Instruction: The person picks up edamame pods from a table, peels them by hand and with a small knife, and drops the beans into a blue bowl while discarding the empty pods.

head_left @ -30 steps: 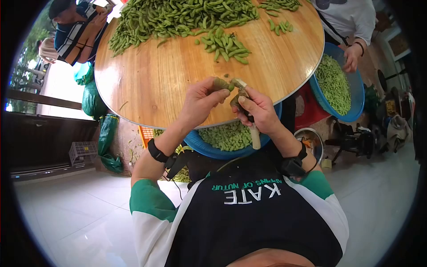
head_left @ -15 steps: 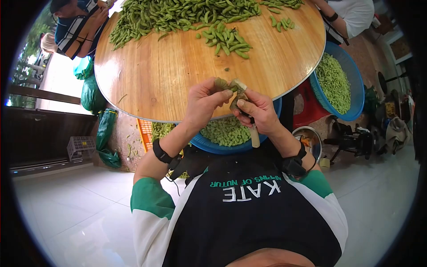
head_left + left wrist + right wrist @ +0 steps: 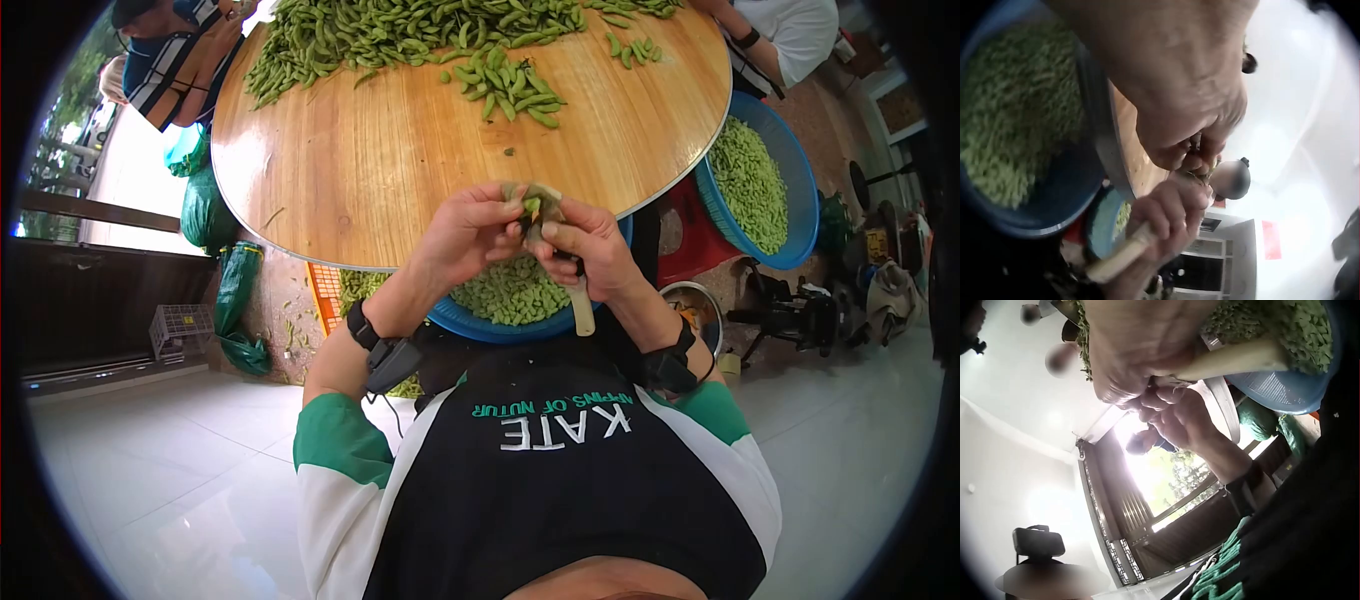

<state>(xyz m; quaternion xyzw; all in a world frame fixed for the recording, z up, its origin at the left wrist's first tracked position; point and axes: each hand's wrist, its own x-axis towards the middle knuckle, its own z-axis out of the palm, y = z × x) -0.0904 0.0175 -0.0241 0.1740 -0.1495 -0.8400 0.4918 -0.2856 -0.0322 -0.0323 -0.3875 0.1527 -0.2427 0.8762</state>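
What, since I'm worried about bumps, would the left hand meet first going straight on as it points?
Probably the right hand, directly opposite across the green pod; the gap in depth is unclear.

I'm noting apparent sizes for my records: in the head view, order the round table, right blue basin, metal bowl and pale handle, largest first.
Round table
Right blue basin
Metal bowl, partly hidden
Pale handle, nearer the camera yet smallest
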